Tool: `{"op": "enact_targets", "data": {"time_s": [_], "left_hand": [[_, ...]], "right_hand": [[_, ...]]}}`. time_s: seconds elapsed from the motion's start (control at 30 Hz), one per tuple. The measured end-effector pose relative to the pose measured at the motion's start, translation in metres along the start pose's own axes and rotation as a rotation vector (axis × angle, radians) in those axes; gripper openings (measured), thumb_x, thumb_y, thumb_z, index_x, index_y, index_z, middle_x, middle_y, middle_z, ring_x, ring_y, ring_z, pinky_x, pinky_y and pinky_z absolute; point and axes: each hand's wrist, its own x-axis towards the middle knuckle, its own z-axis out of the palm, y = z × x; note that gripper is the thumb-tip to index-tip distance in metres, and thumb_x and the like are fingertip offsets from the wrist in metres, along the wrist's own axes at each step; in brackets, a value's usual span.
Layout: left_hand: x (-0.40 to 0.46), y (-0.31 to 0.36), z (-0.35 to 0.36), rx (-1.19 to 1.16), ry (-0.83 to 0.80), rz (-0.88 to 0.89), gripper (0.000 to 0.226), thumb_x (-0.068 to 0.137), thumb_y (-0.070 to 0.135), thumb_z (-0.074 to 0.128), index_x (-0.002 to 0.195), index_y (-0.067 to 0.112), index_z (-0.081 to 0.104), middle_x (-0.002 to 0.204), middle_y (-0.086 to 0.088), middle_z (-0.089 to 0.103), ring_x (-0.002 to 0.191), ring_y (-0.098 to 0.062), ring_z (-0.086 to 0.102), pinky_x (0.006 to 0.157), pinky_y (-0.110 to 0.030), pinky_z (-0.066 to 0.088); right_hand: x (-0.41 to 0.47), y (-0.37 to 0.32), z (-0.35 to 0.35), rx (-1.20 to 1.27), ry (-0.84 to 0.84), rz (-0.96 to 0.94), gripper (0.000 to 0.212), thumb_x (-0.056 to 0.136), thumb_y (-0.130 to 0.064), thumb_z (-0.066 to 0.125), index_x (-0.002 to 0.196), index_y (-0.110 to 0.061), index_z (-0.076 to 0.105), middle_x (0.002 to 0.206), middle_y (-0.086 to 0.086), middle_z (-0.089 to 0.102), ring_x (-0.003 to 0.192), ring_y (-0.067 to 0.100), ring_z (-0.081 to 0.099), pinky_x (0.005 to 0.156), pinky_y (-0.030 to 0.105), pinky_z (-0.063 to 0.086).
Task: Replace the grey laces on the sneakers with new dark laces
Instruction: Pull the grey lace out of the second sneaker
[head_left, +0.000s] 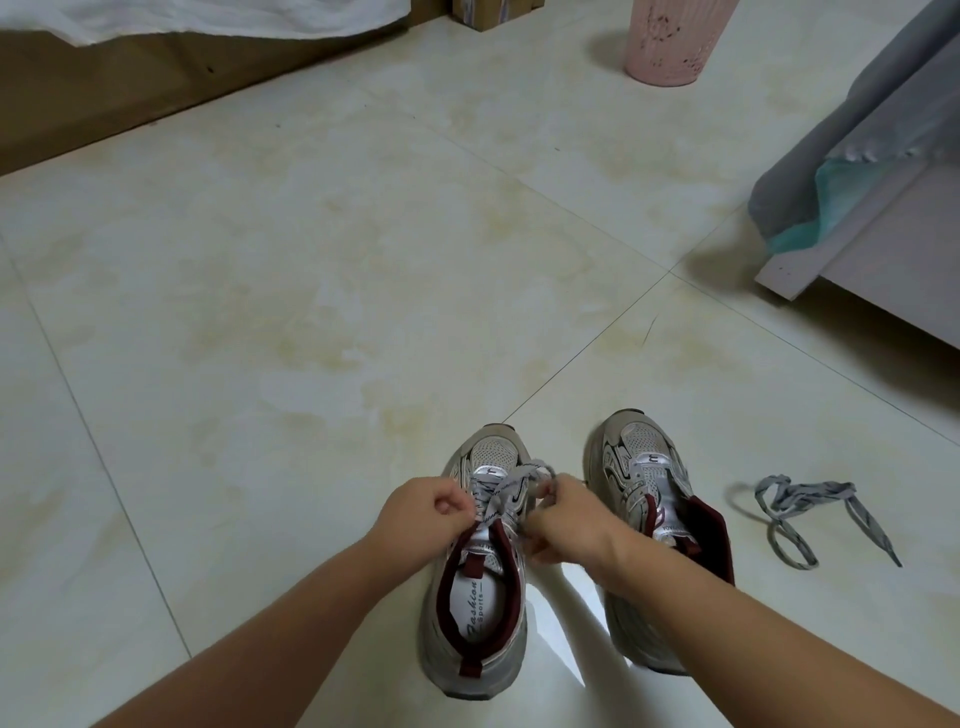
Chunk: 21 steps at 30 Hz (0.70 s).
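Your left hand (427, 512) is curled nearly into a fist over the left grey-and-silver mesh sneaker with the maroon collar lining (475, 582), thumb and forefinger pinching the grey flat lace with dark flecks (506, 486) at the upper eyelets on that shoe's left side. Your right hand (563, 522) is curled too, fingers pressed together on the same lace at the right side of the eyelets; exactly which strand it grips, you cannot tell, since the knuckles hide it. The lace crosses between your two hands above the tongue and is threaded through the shoe. Both forearms come in from the bottom edge, bare.

The right matching grey-and-silver sneaker (652, 525) stands just beside the left one, toes pointing away from you, partly covered by your right wrist. No lace shows in its eyelets and its tongue stands open. Both shoes sit on the pale cream tiled floor (311, 291).

A loose grey flecked lace (802, 512) lies in a tangle of loops on the tiles to the right of the right sneaker, apart from it.

Far back: a pink ribbed bin (675, 39), a wooden bed frame with white sheet (104, 83) at left, grey fabric over a pale cabinet (883, 130) at right.
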Motion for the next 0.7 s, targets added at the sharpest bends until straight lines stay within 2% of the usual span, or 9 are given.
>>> {"op": "enact_targets", "data": {"time_s": [0.07,0.13,0.2,0.27,0.37,0.47,0.5,0.6,0.7], "left_hand": [[0.002,0.004,-0.004,0.058,-0.034,0.019,0.028,0.079,0.002,0.065,0.060,0.022,0.060,0.046,0.011,0.051,0.053,-0.006,0.045,0.060,-0.020,0.042],[0.005,0.009,-0.005,0.216,-0.071,0.068,0.033,0.079,0.001,0.064,0.057,0.024,0.054,0.053,0.010,0.049,0.053,-0.003,0.043,0.058,-0.018,0.038],[0.006,0.014,-0.001,0.391,-0.107,0.105,0.036,0.081,-0.001,0.055,0.057,0.024,0.045,0.059,0.010,0.046,0.056,-0.001,0.040,0.058,-0.019,0.036],[0.005,0.016,0.004,0.475,-0.102,0.099,0.036,0.084,-0.003,0.043,0.060,0.022,0.038,0.064,0.008,0.042,0.059,-0.004,0.037,0.056,-0.020,0.031],[0.006,0.018,0.004,0.430,-0.067,0.069,0.035,0.088,-0.003,0.036,0.063,0.021,0.034,0.070,0.005,0.041,0.067,-0.012,0.037,0.058,-0.024,0.029],[0.007,0.017,0.002,0.339,-0.051,0.066,0.033,0.091,0.001,0.036,0.065,0.020,0.037,0.069,0.005,0.042,0.064,-0.009,0.038,0.056,-0.020,0.029],[0.007,0.015,0.000,0.297,-0.049,0.063,0.031,0.091,0.001,0.037,0.066,0.020,0.039,0.068,0.005,0.042,0.062,-0.008,0.037,0.055,-0.019,0.029],[0.002,0.007,-0.007,0.062,-0.108,0.039,0.021,0.091,0.005,0.050,0.075,0.019,0.050,0.067,0.004,0.044,0.060,-0.006,0.039,0.054,-0.015,0.032],[-0.003,0.002,-0.017,-0.025,-0.145,0.041,0.016,0.083,0.005,0.065,0.076,0.017,0.058,0.068,0.005,0.050,0.062,-0.002,0.047,0.058,-0.008,0.038]], "right_hand": [[-0.004,0.002,0.004,-0.088,-0.094,0.025,0.036,0.073,-0.001,0.061,0.103,-0.008,0.043,0.074,0.006,0.052,0.059,0.014,0.049,0.049,0.025,0.038],[-0.002,0.009,0.007,-0.205,-0.167,0.024,0.068,0.065,-0.014,0.074,0.120,-0.013,0.033,0.095,0.004,0.056,0.078,0.014,0.055,0.055,0.021,0.045],[0.002,0.021,0.011,-0.307,-0.158,-0.026,0.086,0.061,-0.022,0.081,0.128,-0.016,0.028,0.115,0.005,0.057,0.100,0.017,0.059,0.077,0.028,0.053],[0.002,0.028,0.017,-0.350,-0.090,-0.068,0.082,0.067,-0.018,0.077,0.131,-0.017,0.026,0.117,0.007,0.058,0.105,0.022,0.060,0.087,0.032,0.051],[0.000,0.032,0.020,-0.316,-0.070,-0.066,0.070,0.077,-0.011,0.063,0.133,-0.023,0.023,0.106,0.009,0.060,0.088,0.024,0.060,0.070,0.034,0.052],[0.002,0.032,0.017,-0.340,-0.058,-0.089,0.067,0.076,-0.015,0.064,0.134,-0.022,0.030,0.094,-0.001,0.056,0.077,0.016,0.055,0.059,0.021,0.048],[0.003,0.031,0.016,-0.337,-0.048,-0.080,0.062,0.077,-0.016,0.064,0.131,-0.019,0.034,0.095,-0.001,0.055,0.077,0.018,0.055,0.060,0.022,0.049],[0.001,0.030,0.018,-0.284,-0.030,-0.046,0.048,0.079,-0.016,0.064,0.121,-0.014,0.041,0.101,0.006,0.056,0.077,0.026,0.059,0.069,0.041,0.056],[0.000,0.031,0.019,-0.202,-0.058,-0.034,0.045,0.079,-0.013,0.064,0.118,-0.015,0.041,0.095,0.004,0.056,0.070,0.024,0.062,0.068,0.042,0.057]]}}
